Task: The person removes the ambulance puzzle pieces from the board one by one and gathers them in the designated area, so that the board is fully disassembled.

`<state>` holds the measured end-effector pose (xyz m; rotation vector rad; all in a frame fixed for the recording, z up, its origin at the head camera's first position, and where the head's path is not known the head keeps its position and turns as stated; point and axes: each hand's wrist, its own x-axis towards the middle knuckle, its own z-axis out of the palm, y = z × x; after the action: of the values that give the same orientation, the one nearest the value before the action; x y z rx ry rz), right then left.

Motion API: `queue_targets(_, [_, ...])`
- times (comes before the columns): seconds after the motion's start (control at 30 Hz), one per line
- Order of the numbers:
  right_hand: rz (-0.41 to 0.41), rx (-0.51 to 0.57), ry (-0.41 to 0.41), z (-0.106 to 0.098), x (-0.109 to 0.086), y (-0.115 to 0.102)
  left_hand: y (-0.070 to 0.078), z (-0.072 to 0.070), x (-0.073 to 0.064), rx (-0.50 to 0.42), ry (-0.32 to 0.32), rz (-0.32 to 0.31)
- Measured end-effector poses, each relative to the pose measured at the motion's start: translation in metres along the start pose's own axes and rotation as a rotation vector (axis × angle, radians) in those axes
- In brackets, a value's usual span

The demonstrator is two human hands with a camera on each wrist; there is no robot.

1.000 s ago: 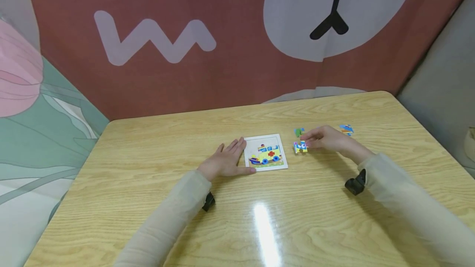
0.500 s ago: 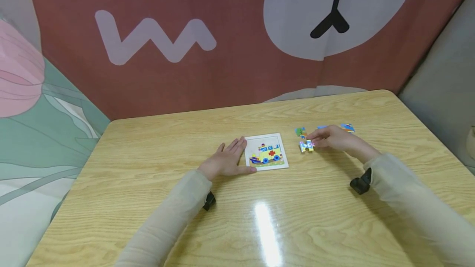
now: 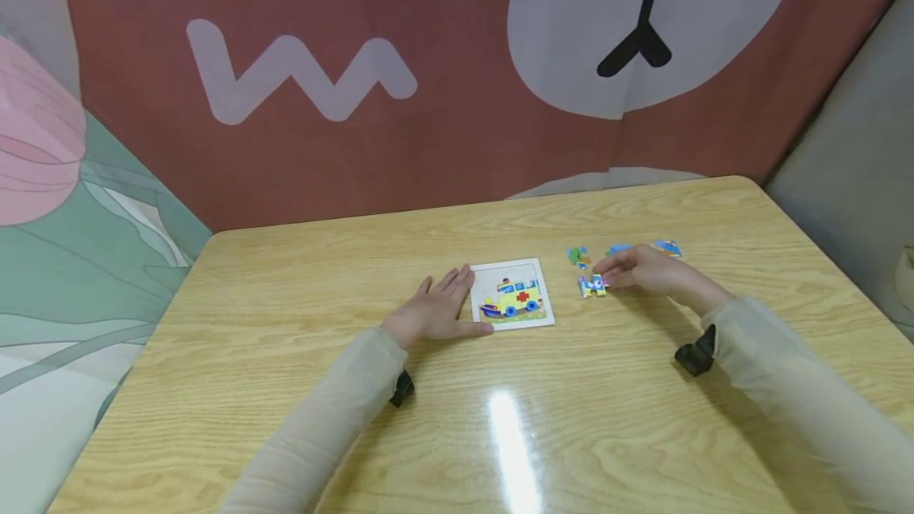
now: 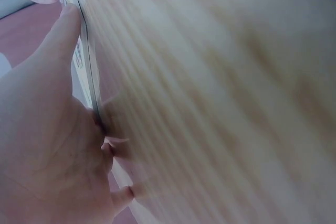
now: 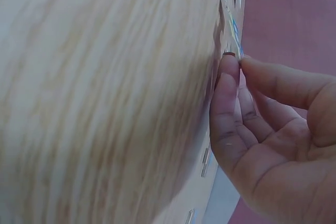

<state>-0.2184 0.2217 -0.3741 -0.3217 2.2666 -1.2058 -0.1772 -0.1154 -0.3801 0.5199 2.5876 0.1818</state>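
My left hand [image 3: 432, 312] lies with fingers spread and touches the left edge of a white-framed jigsaw board [image 3: 524, 327]; its thumb rests on the near left corner. Joined pieces in the board's lower part show a yellow ambulance [image 3: 517, 298] with a red cross. To the right of the board, my right hand [image 3: 643, 268] pinches a jigsaw piece [image 3: 592, 285] with white, yellow and blue print. In the right wrist view this jigsaw piece [image 5: 234, 30] sits tilted between thumb and fingertips, above the tabletop.
Loose jigsaw pieces lie beyond the right hand: a green and blue one [image 3: 577, 255], a blue one [image 3: 618, 248] partly hidden by the hand, and another blue one [image 3: 669, 247]. A patterned cloth [image 3: 357, 157] hangs behind the wooden table [image 3: 321, 260].
My right hand has shifted slightly right, away from the board, with the jigsaw piece, which has turned a little. My left hand stays at the board.
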Motion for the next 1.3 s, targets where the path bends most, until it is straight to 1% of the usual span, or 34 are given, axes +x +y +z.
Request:
queue_targets(0.23, [0.016, -0.038, 0.014, -0.0008, -0.0018, -0.0019, 0.0004, 0.0006, -0.0001, -0.003, 0.002, 0.0])
queue_targets(0.43, [0.007, -0.046, 0.016, 0.0001, -0.0016, -0.0012, -0.0007, 0.0008, 0.0005, -0.008, 0.002, -0.001])
queue_targets(0.7, [0.002, -0.018, 0.01, -0.0015, 0.0014, 0.0005, -0.0015, 0.0004, 0.0001, -0.021, -0.005, 0.004])
queue_targets(0.87, [-0.017, -0.046, 0.021, -0.0021, 0.001, 0.0013, -0.0026, 0.0003, 0.0, -0.025, -0.005, 0.011])
queue_targets(1.1, [-0.039, -0.073, 0.035, -0.0015, 0.0019, 0.001, -0.0024, 0.0002, 0.0004, -0.018, -0.014, 0.004])
queue_targets(1.3, [-0.038, -0.126, 0.044, -0.0034, 0.0013, 0.0016, -0.0025, 0.0011, 0.0016, -0.01, -0.015, 0.004])
